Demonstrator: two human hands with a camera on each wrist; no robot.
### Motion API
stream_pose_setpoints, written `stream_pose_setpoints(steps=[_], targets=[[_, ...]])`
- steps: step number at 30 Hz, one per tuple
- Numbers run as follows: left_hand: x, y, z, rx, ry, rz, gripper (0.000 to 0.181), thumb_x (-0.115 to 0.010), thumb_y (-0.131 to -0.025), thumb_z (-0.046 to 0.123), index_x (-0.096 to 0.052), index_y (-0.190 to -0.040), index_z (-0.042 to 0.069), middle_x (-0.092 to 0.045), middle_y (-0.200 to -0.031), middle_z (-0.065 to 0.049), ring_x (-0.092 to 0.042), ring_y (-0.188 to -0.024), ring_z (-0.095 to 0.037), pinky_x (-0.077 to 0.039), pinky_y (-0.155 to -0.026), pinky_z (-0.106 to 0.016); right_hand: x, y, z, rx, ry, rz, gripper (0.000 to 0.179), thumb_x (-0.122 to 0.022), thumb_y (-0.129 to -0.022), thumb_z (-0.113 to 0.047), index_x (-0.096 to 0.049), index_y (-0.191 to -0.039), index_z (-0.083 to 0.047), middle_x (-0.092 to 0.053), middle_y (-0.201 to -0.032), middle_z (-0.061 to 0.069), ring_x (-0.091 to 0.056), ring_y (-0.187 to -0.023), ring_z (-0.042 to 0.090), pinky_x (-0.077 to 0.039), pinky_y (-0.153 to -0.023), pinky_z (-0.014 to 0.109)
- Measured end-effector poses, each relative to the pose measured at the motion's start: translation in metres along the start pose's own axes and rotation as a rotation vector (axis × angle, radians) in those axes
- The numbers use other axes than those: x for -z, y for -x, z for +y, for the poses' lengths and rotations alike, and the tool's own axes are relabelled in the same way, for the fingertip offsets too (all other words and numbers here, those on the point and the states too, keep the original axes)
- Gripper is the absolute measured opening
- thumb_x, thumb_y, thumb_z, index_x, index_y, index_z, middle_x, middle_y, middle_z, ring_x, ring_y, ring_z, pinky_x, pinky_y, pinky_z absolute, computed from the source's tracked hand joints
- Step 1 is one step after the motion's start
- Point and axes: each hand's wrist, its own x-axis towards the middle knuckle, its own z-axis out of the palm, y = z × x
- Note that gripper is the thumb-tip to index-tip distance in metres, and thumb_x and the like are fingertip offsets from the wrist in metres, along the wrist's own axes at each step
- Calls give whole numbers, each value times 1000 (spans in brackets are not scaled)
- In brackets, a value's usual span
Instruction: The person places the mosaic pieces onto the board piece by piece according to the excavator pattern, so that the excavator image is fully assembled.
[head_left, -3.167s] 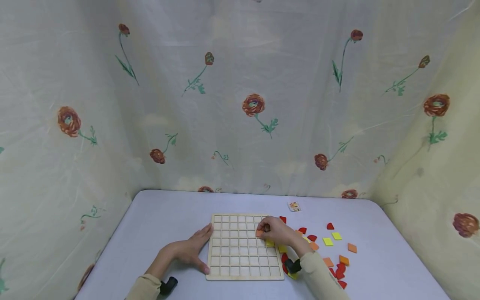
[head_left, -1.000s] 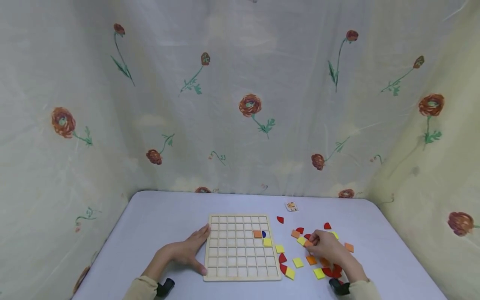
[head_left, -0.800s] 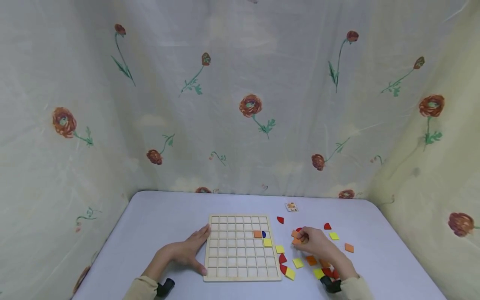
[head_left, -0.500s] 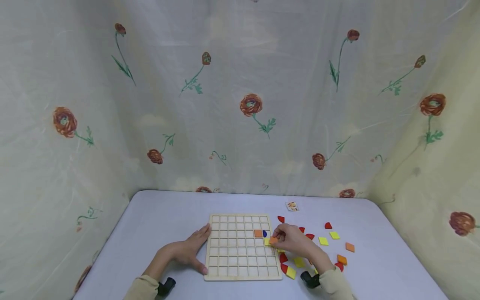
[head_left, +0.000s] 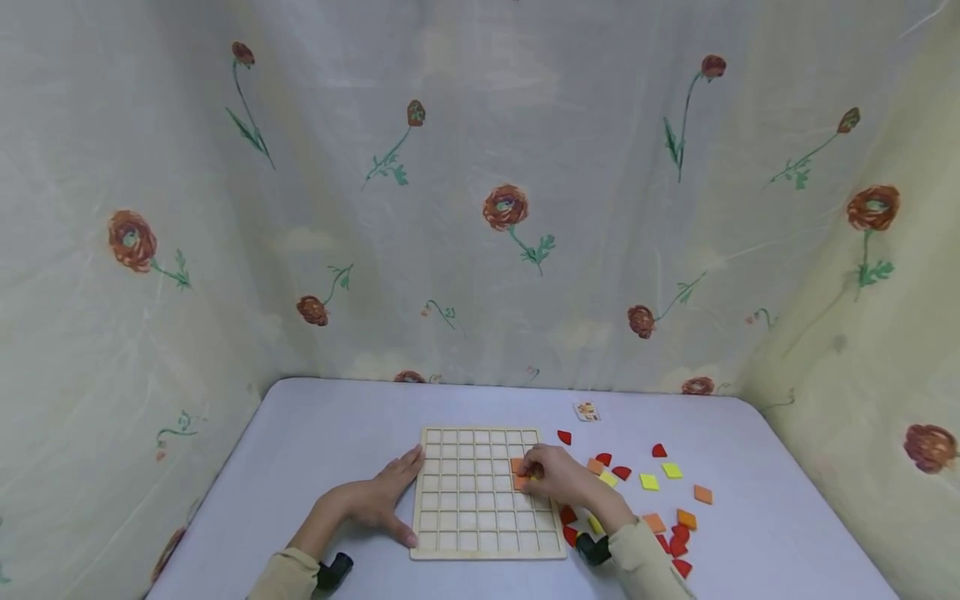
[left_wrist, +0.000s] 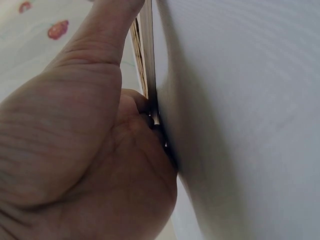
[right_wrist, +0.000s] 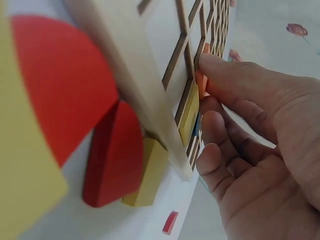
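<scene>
A wooden grid board [head_left: 489, 556] lies flat on the table. My left hand [head_left: 381, 500] rests along its left side, thumb and fingers spread and touching the edge; the left wrist view shows the palm beside the board's edge [left_wrist: 148, 50]. Over the right part of the grid, my right hand [head_left: 561, 477] pinches an orange square tile [head_left: 519, 483] between thumb and finger, down at a cell. Another orange tile [head_left: 515, 463] sits in the cell just beyond it. In the right wrist view a yellow tile [right_wrist: 189, 115] and a blue piece [right_wrist: 196, 124] show beside the fingers, mostly covered in the head view.
Loose red quarter-round pieces [head_left: 660, 451], yellow squares [head_left: 649, 482] and orange squares [head_left: 702, 494] are scattered right of the board, some against its right edge. A small picture card [head_left: 587, 412] lies behind them. Flower-patterned curtains [head_left: 480, 125] surround the table.
My right hand took an orange tile from the loose pieces at the right and carried it left onto the grid, below the orange tile set there earlier. The left hand has stayed put.
</scene>
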Motion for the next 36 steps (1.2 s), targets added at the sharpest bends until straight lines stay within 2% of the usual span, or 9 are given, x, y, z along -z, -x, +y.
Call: stream_pose_setpoints(steps=[5,10,15,20,28,33,36], targets=[[1,-2,-2,-1,-13,6,132,-82,-62,58,-4,-155,6,5,-164,-12,0,-151,-33,-12,-122,-51,4,0,-1,-1,0,1,14,-76,-84,-20,-69,-96,-17,-62,-92,-6,-53,-84,14,-49,-74,25],[0,-4,-3,-12,-25,8,132,-82,-63,59,-4,-155,5,5,-163,-13,0,-150,-33,-11,-122,-51,9,8,4,-21,-25,53,21,-76,-83,-21,-68,-101,-15,-63,-93,-5,-53,-84,15,-48,-70,23],[1,-5,-1,10,-6,3,133,-82,-61,58,-4,-156,7,5,-164,-11,0,-151,-32,-11,-122,-51,24,19,16,-138,-55,131,21,-76,-82,-18,-64,-99,-13,-59,-87,-3,-52,-81,15,-47,-68,25],[1,-3,0,12,-4,1,133,-83,-62,57,-4,-156,7,4,-164,-11,0,-151,-32,-12,-122,-51,39,31,35,-258,-44,170,25,-78,-80,-14,-63,-100,-11,-58,-85,-1,-51,-80,15,-48,-71,25],[1,0,3,-2,4,8,132,-84,-63,54,-5,-155,4,3,-163,-14,-2,-150,-35,-12,-121,-52,47,46,59,-342,2,213,28,-78,-79,-11,-61,-101,-5,-58,-86,3,-50,-79,17,-49,-71,26],[1,1,4,-5,6,12,131,-84,-63,52,-4,-155,4,3,-163,-15,-2,-150,-36,-13,-121,-52,44,45,66,-394,3,229,29,-77,-80,-12,-61,-104,-6,-57,-89,4,-51,-82,18,-48,-71,26],[1,1,5,-2,6,8,131,-84,-63,53,-4,-155,5,3,-163,-14,-2,-150,-36,-13,-121,-52,42,42,70,-397,28,233,25,-76,-82,-14,-63,-102,-8,-56,-91,4,-50,-82,18,-49,-73,26]])
